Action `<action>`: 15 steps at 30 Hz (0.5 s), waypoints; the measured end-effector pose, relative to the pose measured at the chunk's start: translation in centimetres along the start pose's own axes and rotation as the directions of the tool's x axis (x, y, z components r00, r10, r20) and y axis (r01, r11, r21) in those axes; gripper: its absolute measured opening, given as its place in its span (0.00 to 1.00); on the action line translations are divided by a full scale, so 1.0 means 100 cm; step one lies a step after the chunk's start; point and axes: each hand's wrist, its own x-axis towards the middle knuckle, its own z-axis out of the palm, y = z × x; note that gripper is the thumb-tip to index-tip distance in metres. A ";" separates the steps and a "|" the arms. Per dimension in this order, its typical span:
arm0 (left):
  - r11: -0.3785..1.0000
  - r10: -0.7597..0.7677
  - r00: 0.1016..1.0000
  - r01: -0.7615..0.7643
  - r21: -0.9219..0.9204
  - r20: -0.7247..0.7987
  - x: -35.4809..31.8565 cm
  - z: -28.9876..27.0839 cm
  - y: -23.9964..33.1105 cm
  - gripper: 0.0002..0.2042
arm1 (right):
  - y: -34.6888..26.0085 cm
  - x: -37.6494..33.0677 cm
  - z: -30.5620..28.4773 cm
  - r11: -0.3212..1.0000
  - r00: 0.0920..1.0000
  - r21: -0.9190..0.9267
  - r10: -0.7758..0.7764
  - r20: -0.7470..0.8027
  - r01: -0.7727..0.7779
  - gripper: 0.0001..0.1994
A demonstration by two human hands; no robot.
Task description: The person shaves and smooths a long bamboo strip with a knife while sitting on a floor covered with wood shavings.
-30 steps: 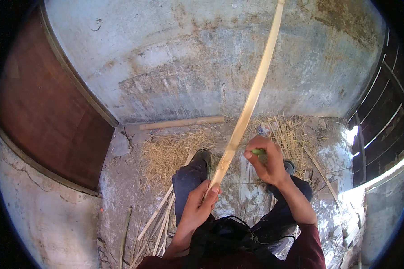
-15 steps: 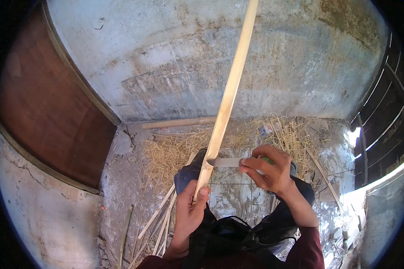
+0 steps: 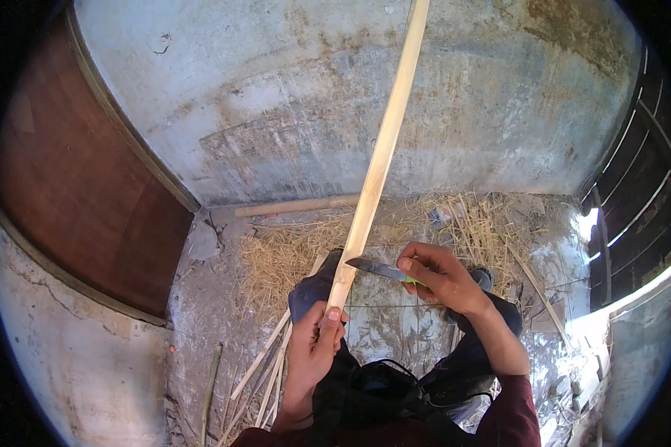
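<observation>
A long pale split bamboo strip (image 3: 382, 153) slants up and away from me, its far end running out of the top of the view. My left hand (image 3: 314, 346) is closed round its near end, thumb on top. Just above that grip, the strip shows a notched, rough patch. My right hand (image 3: 441, 277) grips a knife (image 3: 384, 269) with a green handle, mostly hidden by the fingers. The dark blade points left, and its tip is at the strip's right edge by the notch.
Straw-like shavings (image 3: 283, 257) lie on the floor beyond my knees. Several thin strips (image 3: 270, 365) and a greenish stick (image 3: 211, 387) rest at lower left. A bamboo pole (image 3: 298, 205) lies along the wall (image 3: 276, 97). A brown door panel (image 3: 82, 171) stands at left.
The knife's blade has turned from broad and bright to a dark, slanted profile, its tip slightly higher. My right hand has tilted with it. The strip has rolled slightly in my left hand.
</observation>
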 end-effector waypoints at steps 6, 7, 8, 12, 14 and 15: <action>1.000 -0.005 1.000 0.005 -0.010 0.012 0.001 0.000 -0.004 0.18 | 0.000 -0.001 -0.002 0.995 0.997 0.088 0.044 0.062 -0.049 0.16; 1.000 -0.004 1.000 0.005 -0.013 0.015 0.001 0.000 -0.004 0.18 | -0.001 -0.001 -0.002 0.994 0.997 0.098 0.052 0.058 -0.057 0.16; 1.000 -0.006 1.000 0.007 -0.012 0.016 0.001 0.000 -0.003 0.18 | -0.001 -0.001 -0.002 0.992 0.997 0.108 0.059 0.054 -0.065 0.16; 1.000 -0.008 1.000 0.008 -0.004 0.013 0.001 -0.001 -0.001 0.18 | -0.001 0.000 -0.002 0.985 0.993 0.135 0.102 0.066 -0.110 0.15; 1.000 -0.014 1.000 0.014 -0.005 0.011 0.001 -0.001 0.000 0.18 | -0.003 -0.001 -0.001 0.981 0.991 0.154 0.108 0.077 -0.119 0.15; 1.000 -0.020 1.000 0.021 -0.007 0.008 0.001 0.000 0.000 0.18 | -0.001 -0.001 -0.001 0.982 0.993 0.155 0.094 0.078 -0.105 0.15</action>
